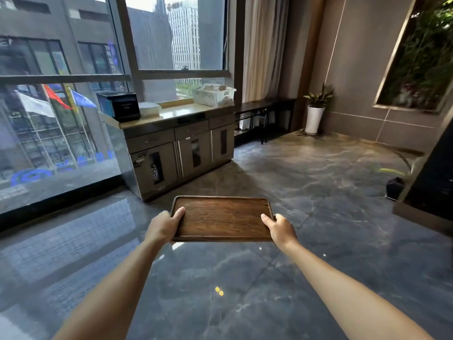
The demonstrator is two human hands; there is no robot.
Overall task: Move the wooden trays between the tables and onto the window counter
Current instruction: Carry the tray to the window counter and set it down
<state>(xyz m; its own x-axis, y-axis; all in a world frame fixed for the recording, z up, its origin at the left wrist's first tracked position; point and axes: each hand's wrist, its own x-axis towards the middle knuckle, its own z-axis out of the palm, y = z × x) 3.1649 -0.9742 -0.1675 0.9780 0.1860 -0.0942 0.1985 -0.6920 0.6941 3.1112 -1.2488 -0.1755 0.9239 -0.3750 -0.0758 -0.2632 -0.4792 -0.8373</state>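
Gripping a wooden tray (pixel 221 218) by its short ends, the left hand (pixel 163 227) and right hand (pixel 279 229) are holding it level above the floor (pixel 318 192), thumbs lying on top. Ahead, the window counter (pixel 176 112) is carrying a black box (pixel 119 106) and a white basket (pixel 214 94).

A black box (pixel 119 106), a white stack (pixel 148 109) and a white basket (pixel 213 94) are seen by the window. A potted plant (pixel 315 109) is placed in the corner.

Faint lettering on the black box (pixel 119 106) is too blurred to read.
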